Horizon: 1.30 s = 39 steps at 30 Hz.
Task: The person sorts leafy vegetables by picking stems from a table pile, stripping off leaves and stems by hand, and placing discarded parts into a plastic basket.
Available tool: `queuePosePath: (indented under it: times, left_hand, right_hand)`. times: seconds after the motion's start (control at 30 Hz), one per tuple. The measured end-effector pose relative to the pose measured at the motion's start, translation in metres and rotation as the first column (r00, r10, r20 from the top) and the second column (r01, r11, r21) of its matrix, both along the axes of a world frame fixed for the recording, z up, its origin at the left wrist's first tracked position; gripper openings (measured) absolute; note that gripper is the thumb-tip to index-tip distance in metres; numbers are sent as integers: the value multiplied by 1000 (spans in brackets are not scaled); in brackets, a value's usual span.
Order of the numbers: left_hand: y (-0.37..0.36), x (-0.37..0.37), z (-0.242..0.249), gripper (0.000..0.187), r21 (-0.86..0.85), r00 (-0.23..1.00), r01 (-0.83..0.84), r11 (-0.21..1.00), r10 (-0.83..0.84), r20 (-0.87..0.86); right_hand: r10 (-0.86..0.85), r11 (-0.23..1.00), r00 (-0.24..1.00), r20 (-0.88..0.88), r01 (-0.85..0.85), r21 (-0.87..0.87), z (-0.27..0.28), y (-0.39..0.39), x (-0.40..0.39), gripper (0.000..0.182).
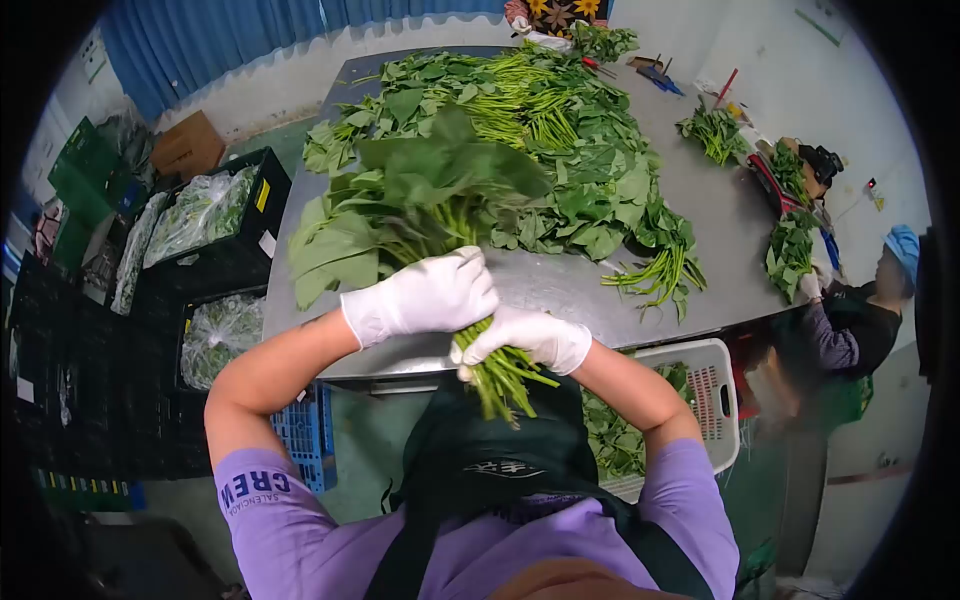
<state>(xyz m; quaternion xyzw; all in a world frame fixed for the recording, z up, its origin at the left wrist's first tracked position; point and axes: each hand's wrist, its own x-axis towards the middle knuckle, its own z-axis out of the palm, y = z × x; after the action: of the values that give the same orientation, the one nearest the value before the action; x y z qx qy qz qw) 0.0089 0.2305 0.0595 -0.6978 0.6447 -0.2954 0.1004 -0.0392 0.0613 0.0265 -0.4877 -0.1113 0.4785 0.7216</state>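
Together, left hand [425, 298] and right hand [525, 337] apparently clasp a spinach bunch [430, 195].

Steel table [720, 230] w/ leafy greens heap [560, 150].

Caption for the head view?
Two gloved hands, left hand and right hand, grip a bunch of leafy greens over a steel table.

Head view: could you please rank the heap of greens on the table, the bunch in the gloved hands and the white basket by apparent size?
1. Heap of greens.
2. Bunch, though nearer the camera, so unsure.
3. White basket, partly hidden.
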Motion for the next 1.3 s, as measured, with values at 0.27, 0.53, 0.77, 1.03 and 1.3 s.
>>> queuePosePath:
  times: [0.27, 0.53, 0.77, 1.03, 1.3]
  left_hand:
    - [80, -20, 24, 20, -90, 716, -674, 733, 619, -322]
    - [79, -69, 39, 24, -49, -145, -934, 354, -502, -853]
    - [16, -49, -9, 23, 4, -501, -724, 689, -522, -690]
    - [-168, -35, -84, 14, 82, -671, -343, 936, -183, -719]
    - [-309, -115, -100, 18, 307, 385, -344, 887, 431, -816]
  right_hand:
    - [-44, 662, 526, 850, 652, -369, -68, 7, 82, 44]
    - [442, 556, 26, 897, 776, -297, -148, 51, 58, 24]
    - [-41, 299, -301, 953, 906, 299, -135, -59, 9, 21]
    - [-709, -75, -77, 701, 997, 33, -71, -176, -148, 9]
    - [-60, -425, 27, 998, 904, -50, -90, -207, -214, 16]
